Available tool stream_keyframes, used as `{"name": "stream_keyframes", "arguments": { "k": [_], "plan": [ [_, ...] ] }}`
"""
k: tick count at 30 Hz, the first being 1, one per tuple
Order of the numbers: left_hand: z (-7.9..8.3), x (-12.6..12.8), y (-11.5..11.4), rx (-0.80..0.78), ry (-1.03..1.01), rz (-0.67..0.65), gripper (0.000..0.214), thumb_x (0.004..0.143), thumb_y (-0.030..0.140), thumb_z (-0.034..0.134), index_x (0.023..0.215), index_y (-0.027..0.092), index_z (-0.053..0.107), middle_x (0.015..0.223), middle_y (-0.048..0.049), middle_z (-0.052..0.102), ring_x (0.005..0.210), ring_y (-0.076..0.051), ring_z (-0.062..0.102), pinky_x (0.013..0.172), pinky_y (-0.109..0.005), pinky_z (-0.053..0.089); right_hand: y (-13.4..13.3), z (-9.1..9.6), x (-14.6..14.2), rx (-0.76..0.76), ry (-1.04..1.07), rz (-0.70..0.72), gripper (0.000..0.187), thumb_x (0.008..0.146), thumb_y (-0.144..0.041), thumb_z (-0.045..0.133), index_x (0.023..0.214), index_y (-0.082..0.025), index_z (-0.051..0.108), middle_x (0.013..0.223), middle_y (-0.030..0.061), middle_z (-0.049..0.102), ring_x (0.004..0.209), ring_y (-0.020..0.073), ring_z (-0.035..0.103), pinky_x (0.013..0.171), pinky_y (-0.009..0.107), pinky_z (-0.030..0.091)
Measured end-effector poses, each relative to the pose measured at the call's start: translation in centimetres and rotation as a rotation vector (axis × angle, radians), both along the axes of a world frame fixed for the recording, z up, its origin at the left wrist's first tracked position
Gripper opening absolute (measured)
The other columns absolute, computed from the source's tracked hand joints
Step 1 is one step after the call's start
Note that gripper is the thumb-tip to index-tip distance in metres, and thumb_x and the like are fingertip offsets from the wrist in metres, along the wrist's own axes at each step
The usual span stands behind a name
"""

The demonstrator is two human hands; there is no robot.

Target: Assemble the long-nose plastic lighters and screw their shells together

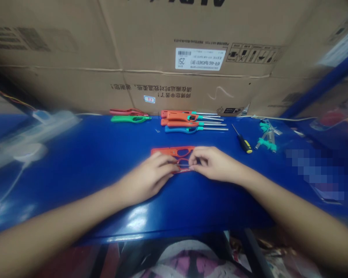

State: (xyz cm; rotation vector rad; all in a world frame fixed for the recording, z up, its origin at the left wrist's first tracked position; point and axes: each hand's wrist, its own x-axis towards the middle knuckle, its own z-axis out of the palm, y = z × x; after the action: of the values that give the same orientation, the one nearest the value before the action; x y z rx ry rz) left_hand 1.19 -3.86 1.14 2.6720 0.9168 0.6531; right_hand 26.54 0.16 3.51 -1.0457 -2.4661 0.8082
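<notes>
Two red lighter casing halves lie on the blue tabletop: the far casing half (pixel 174 150) has a trigger opening, and the near casing half (pixel 183 160) is partly hidden by my fingers. My left hand (pixel 158 172) is closed in a pinch over the near half. Facing it from the right, my right hand (pixel 210 162) pinches with thumb and forefinger. Between the two sets of fingertips runs a thin, light-coloured piece (pixel 183 165), too small and blurred to name. Both hands appear to grip it, low over the casing.
Beyond the hands lie several long-nosed lighters (pixel 181 123), with green and red casing parts (pixel 130 119) to their left. A screwdriver (pixel 245 143) and a bag of turquoise parts (pixel 268 137) are at right. A cardboard box (pixel 147 79) walls the back; a power strip (pixel 46 125) sits left.
</notes>
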Motion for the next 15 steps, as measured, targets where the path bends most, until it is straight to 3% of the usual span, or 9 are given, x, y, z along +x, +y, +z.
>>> {"name": "stream_keyframes", "arguments": {
  "k": [8, 15],
  "plan": [
    [0.1, 0.05, -0.01, 0.041, -0.003, -0.006, 0.026, 0.1, 0.016, 0.051, 0.121, 0.019, 0.067, 0.127, -0.0108, 0.064, 0.117, -0.024, 0.059, 0.103, -0.043, 0.049, 0.05, 0.03, 0.14, 0.141, -0.095, 0.07, 0.006, 0.09, -0.014, 0.065, 0.086, -0.017, 0.065, 0.087, 0.0017, 0.064, 0.074, 0.0125, 0.056, 0.069, 0.025, 0.041],
    [0.12, 0.09, 0.03, 0.028, 0.008, -0.009, 0.026, 0.101, 0.017, 0.051, 0.12, 0.02, 0.068, 0.127, -0.0102, 0.064, 0.117, -0.024, 0.059, 0.103, -0.043, 0.05, 0.47, 0.14, 0.45, 0.117, -0.054, 0.126, 0.008, 0.091, -0.013, 0.064, 0.085, -0.017, 0.066, 0.091, 0.0033, 0.065, 0.081, 0.0147, 0.06, 0.075, 0.027, 0.045]
  ]
}}
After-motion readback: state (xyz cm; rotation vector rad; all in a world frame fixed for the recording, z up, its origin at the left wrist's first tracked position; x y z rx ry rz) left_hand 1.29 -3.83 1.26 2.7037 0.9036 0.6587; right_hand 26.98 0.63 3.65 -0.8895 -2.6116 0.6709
